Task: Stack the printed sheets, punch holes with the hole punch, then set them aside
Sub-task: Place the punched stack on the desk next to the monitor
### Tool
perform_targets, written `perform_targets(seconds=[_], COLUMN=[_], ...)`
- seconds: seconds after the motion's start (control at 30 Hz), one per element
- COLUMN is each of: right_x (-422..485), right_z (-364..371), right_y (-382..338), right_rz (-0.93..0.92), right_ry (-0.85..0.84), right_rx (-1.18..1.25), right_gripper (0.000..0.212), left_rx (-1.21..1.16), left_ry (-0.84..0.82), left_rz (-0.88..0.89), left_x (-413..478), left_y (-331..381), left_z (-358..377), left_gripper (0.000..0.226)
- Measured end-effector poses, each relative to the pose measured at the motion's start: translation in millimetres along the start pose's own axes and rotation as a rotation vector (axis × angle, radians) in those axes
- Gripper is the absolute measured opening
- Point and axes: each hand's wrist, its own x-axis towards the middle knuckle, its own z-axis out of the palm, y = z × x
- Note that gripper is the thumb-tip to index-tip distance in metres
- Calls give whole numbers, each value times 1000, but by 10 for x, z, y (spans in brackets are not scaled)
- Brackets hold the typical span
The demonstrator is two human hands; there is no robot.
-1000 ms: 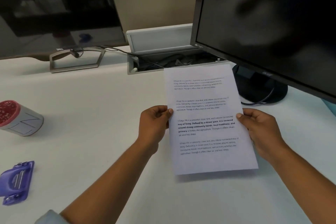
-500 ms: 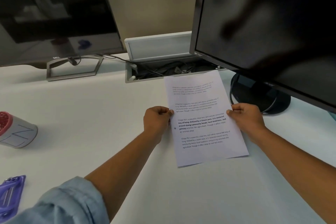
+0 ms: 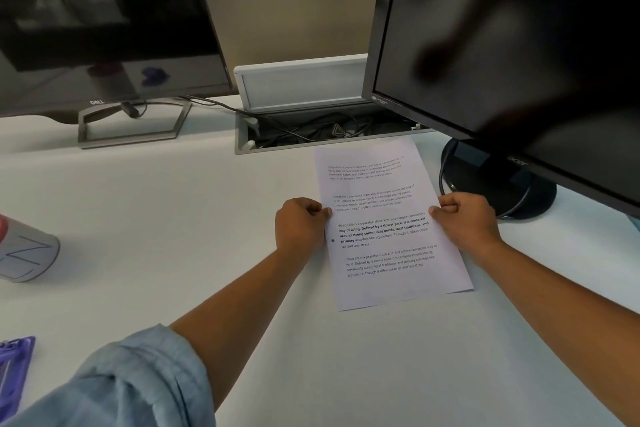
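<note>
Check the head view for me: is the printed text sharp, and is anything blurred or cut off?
Head view: bold lines on the white printed sheets read sharply, top paragraph faint; wide-angle bending tilts the black monitors; purple hole punch is cropped at the left edge.

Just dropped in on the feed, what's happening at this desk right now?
A person holds the printed sheets by both long edges, left hand and right hand, on the white desk between two monitors. One punched hole shows near the left edge. The purple hole punch lies untouched at the far left.
</note>
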Motion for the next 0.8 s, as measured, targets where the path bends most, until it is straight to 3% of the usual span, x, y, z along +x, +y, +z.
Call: perform_targets(seconds=[0.13,0.2,0.3,0.4,0.57,0.8], right_x=[-78,-175,-360,-485,-582,-543], right_z=[-27,-1,64,133,243,273], right_y=[1,64,192,322,469,425], right_rz=[-40,-137,-301,-387,-427,-408], right_ry=[42,67,68,-45,-141,-154], right_rx=[-72,-192,-351,-427,-549,-625], right_gripper=[27,38,49,66,88,91], left_rx=[69,140,289,517,732,810], left_ry=[38,64,99,71,-94,-110], left_rz=[84,131,343,510,535,488], left_x=[-33,-117,-331,-508,-596,-551], left_y=[-1,-31,-172,-356,-501,-461], left_z=[13,27,53,111,185,195], left_gripper=[15,40,49,62,79,80])
